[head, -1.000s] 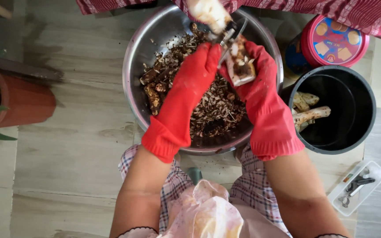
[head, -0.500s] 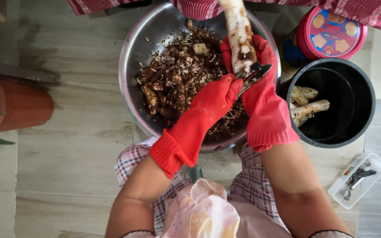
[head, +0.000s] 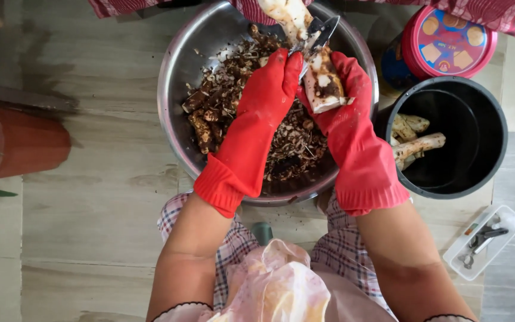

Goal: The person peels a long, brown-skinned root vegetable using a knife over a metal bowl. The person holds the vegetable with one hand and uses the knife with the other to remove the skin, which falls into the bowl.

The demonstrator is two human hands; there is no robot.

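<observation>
Steel bowl (head: 177, 89): wide and round, set on the floor below both hands; holds a heap of brown peelings (head: 233, 113).
Black bucket (head: 496, 140): to the right of the bowl; pale peeled roots (head: 418, 145) lie inside.
Root (head: 322, 83): long, thick tuber held above the bowl, part brown skin, part bared white flesh. Judged dense and stiff, fairly heavy, slick where peeled; best held around the unpeeled lower end.
Right hand (head: 353, 128): red glove, fingers wrapped shut around the root's lower end; the root runs up and away past the fingertips.
Left hand (head: 266, 98): red glove, closed on the peeler handle, touching the root's left side.
Peeler (head: 320, 30): dark blade laid against the root above the gripped end.
</observation>
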